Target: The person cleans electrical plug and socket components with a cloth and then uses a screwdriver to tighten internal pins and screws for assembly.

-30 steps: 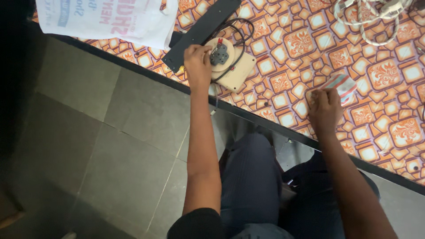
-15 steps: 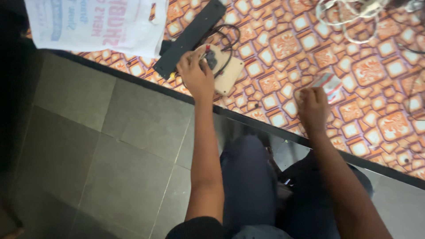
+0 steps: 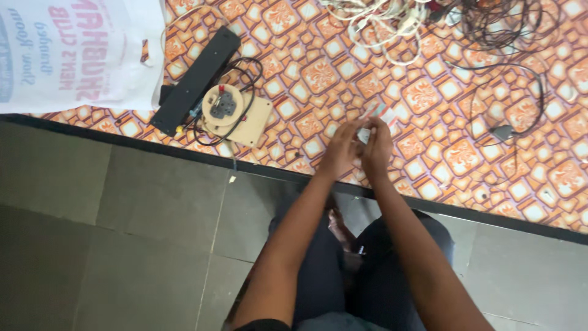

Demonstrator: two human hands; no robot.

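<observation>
Meeting over the patterned mat (image 3: 429, 92), left hand (image 3: 340, 150) and right hand (image 3: 378, 144) pinch a small pale item (image 3: 365, 133) (blurred).

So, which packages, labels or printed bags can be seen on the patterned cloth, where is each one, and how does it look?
White plastic bag: top left corner, lying flat on the orange patterned cloth, with pink and blue print.
Small pale packet: centre, held between the left hand and right hand; a thin white strip with a reddish edge sticks out; details too small to tell.
No screens or signs.
</observation>
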